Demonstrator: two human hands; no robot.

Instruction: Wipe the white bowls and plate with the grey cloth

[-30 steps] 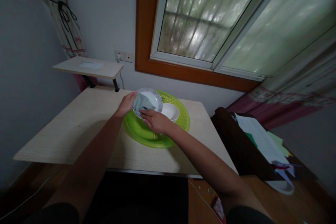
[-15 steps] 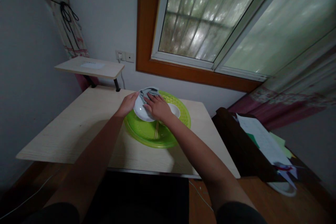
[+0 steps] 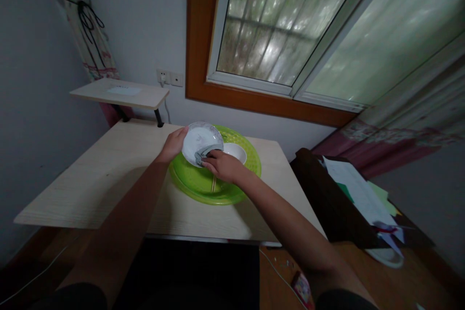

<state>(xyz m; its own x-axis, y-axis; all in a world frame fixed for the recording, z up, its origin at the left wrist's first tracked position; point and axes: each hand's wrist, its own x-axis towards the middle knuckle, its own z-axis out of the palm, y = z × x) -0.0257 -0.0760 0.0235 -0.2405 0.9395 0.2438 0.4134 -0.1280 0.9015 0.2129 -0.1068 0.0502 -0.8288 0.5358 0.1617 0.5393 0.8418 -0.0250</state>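
My left hand [image 3: 175,144] grips the left rim of a white plate [image 3: 199,138] with a patterned edge, holding it tilted above a round green tray [image 3: 196,192]. In my right hand [image 3: 222,163] a grey cloth [image 3: 204,153] is pinched and pressed on the plate's lower right edge. A white bowl [image 3: 237,151] sits in the tray just behind my right hand, which hides part of it. A pair of chopsticks [image 3: 213,184] lies in the tray below the plate, their upper ends covered.
The tray stands on a pale wooden table [image 3: 109,179]. A small raised shelf [image 3: 145,95] with a paper label is at the back left. To the right, a dark brown piece of furniture [image 3: 323,203] carries papers [image 3: 356,193]. A window is behind.
My right hand has slid the cloth from the plate's upper part down to its lower right edge, uncovering the plate's face. The left hand keeps its hold. The whole view has shifted slightly.
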